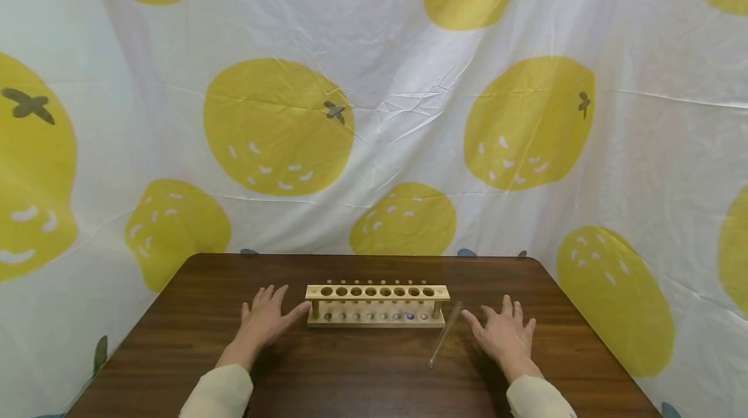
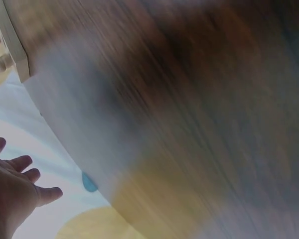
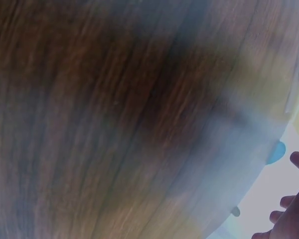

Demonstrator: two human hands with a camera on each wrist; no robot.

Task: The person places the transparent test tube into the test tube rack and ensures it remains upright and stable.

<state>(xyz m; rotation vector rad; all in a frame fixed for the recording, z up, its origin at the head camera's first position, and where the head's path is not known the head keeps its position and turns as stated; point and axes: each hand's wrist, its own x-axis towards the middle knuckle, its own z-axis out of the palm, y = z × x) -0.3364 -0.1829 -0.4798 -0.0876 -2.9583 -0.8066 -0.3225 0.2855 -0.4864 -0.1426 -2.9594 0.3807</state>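
A pale wooden test tube rack (image 1: 376,293) stands mid-table, its top bar pierced by a row of several round holes. Low in the rack, a blue-purple spot (image 1: 410,317) shows at one position near the right end; what it is I cannot tell. To the right of the rack a clear glass test tube (image 1: 444,335) lies slanted on the table. My left hand (image 1: 265,320) is spread at the rack's left end, thumb toward it. On the other side my right hand (image 1: 504,332) is spread beside the tube, apart from it. Neither hand holds anything.
The dark wood-grain table (image 1: 350,379) has rounded far corners. Behind it and along the sides hangs a white cloth (image 1: 397,67) printed with large yellow lemons. A row of small pegs (image 1: 371,282) shows just behind the rack's top bar.
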